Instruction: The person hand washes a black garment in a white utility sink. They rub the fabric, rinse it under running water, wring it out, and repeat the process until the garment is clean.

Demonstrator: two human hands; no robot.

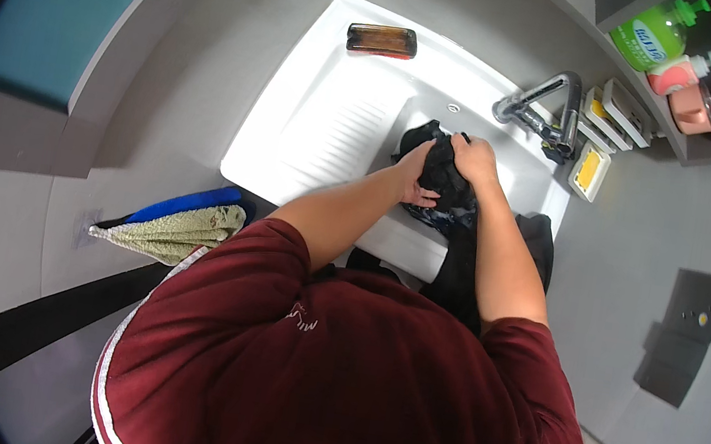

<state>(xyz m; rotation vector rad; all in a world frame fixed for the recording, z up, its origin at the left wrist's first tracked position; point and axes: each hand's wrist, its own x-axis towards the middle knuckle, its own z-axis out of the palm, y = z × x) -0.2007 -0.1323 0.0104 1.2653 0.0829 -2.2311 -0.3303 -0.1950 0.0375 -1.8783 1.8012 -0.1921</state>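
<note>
A wet, bunched black garment (443, 173) lies in the basin of the white sink (295, 135), with some suds at its lower side. My left hand (415, 176) cups its left side, thumb above and fingers below, the cloth between them. On the upper right of the bundle, my right hand (473, 160) is closed, its fingers curled into the fabric. More black cloth (538, 240) drapes over the front right rim, beside my right forearm; whether it is the same piece I cannot tell.
A chrome faucet (537, 111) rises behind the basin. A brown soap-bar-like block (383, 40) sits on the back left rim. Soap dishes (590, 172) hang at right, below a shelf with a green pump bottle (654, 37). Towels (180, 228) hang at left.
</note>
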